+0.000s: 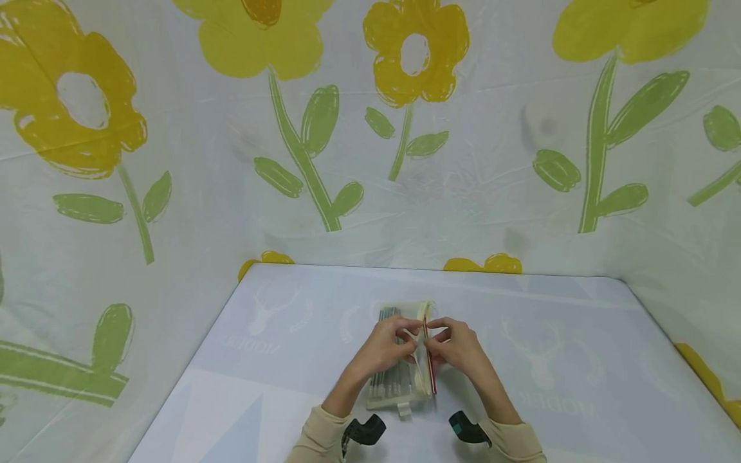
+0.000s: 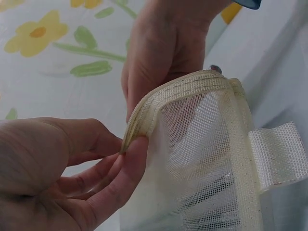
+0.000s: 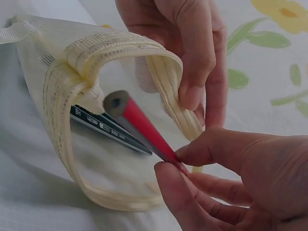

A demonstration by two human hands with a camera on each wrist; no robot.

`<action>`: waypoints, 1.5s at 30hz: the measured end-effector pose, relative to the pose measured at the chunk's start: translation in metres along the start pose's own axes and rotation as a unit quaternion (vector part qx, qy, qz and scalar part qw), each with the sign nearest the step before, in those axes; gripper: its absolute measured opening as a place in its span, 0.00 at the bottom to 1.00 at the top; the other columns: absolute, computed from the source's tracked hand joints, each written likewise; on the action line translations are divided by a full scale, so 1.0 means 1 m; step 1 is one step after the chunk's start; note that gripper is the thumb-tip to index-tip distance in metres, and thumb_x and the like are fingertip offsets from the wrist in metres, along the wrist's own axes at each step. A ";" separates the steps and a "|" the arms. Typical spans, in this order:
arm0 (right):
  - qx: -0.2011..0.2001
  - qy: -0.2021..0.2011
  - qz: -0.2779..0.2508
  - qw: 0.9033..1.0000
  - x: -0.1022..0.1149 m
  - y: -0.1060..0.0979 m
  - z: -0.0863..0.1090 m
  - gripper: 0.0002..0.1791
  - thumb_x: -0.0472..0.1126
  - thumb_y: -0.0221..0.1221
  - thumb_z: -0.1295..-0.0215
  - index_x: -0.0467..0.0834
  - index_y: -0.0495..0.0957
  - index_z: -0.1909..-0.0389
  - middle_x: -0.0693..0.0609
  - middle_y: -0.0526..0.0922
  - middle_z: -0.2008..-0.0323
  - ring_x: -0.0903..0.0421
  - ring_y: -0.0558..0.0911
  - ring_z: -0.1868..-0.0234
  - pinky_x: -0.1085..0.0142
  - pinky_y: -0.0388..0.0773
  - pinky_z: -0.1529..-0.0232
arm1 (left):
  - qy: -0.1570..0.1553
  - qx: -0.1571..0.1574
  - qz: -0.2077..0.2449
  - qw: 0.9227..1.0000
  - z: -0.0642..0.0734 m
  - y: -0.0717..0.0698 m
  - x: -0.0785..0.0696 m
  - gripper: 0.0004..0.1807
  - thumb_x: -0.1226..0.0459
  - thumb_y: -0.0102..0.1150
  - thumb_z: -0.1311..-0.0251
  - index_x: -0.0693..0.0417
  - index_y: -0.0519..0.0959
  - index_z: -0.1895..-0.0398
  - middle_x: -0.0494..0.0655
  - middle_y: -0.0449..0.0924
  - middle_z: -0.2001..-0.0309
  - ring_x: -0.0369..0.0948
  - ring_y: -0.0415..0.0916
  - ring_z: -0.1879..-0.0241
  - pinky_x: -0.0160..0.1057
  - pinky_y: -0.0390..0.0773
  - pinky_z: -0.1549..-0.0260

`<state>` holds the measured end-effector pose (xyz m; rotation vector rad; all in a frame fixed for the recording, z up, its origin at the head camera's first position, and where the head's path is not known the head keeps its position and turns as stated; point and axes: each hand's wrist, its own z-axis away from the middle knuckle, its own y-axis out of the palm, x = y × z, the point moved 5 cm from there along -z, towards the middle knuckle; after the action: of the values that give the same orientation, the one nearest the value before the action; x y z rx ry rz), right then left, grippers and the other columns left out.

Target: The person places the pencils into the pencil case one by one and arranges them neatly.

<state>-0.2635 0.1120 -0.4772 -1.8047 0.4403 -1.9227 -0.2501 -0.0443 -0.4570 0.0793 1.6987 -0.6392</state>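
Observation:
A cream mesh zip pouch lies on the table with its zipped side gaping. Dark pencils, one marked HB, show inside it through the opening. My left hand pinches the pouch's zipper edge between thumb and fingers. With thumb and fingertips my right hand grips a red pencil right at the opening. In the right wrist view the pencil's blunt end points toward the camera, in front of the mouth of the pouch. Its other end is hidden behind my fingers.
A pale table with faint deer-head prints carries the pouch. Behind and at the sides hangs a white sheet printed with yellow flowers. A small white fabric tab sticks out from the pouch's end. Dark wrist devices sit at both cuffs.

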 end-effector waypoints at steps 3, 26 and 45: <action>-0.010 -0.004 -0.004 1.000 0.000 0.000 0.000 0.20 0.36 0.64 0.43 0.37 0.79 0.48 0.45 0.86 0.71 0.55 0.84 0.82 0.64 0.85 0.79 | 0.002 0.003 0.000 1.000 0.000 0.001 -0.001 0.23 0.76 0.53 0.39 0.64 0.76 0.39 0.61 0.74 0.53 0.54 0.82 0.56 0.47 0.90 0.68; -0.013 -0.014 -0.036 0.999 0.004 0.001 0.001 0.19 0.37 0.65 0.41 0.36 0.79 0.49 0.43 0.87 0.70 0.54 0.85 0.79 0.62 0.88 0.76 | 0.010 0.003 -0.007 1.000 0.000 0.003 -0.003 0.22 0.76 0.52 0.39 0.66 0.76 0.40 0.62 0.74 0.52 0.52 0.83 0.59 0.47 0.90 0.70; -0.026 -0.009 -0.035 0.999 -0.003 -0.006 0.001 0.18 0.38 0.64 0.38 0.34 0.79 0.49 0.41 0.87 0.69 0.53 0.86 0.77 0.62 0.88 0.76 | -0.001 -0.005 -0.029 1.000 -0.002 0.011 0.007 0.22 0.76 0.55 0.42 0.62 0.79 0.43 0.58 0.76 0.54 0.44 0.82 0.59 0.37 0.89 0.73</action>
<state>-0.2630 0.1182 -0.4763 -1.8931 0.4300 -1.9571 -0.2494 -0.0358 -0.4675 0.0235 1.7079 -0.6739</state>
